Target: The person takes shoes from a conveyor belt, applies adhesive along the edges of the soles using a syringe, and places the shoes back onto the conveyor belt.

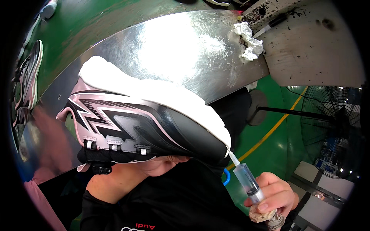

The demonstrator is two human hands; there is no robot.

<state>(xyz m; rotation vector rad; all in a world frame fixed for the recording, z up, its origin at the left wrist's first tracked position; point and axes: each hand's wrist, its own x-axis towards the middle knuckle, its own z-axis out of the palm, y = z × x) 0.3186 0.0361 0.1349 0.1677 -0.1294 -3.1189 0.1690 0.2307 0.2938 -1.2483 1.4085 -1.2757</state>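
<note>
A pink, black and white sports shoe (154,123) is turned over, its thick white sole facing up and its toe pointing right. Beneath the upper, my left hand (163,165) grips it, with most of the fingers hidden by the shoe. Between the fingers of my right hand (275,192) is a clear syringe (247,179) with a tapered white nozzle. That nozzle's tip meets the seam between sole and upper at the toe. Crumpled, stained wrapping is around the syringe's lower end, by my palm.
Behind the shoe is a shiny metal tabletop (216,71), bearing crumpled white tissue (248,42) beside a dark-handled, pointed tool (271,25). More shoes (31,77) stand at the far left. A black fan (335,119) is on the right, above a green floor with a yellow line.
</note>
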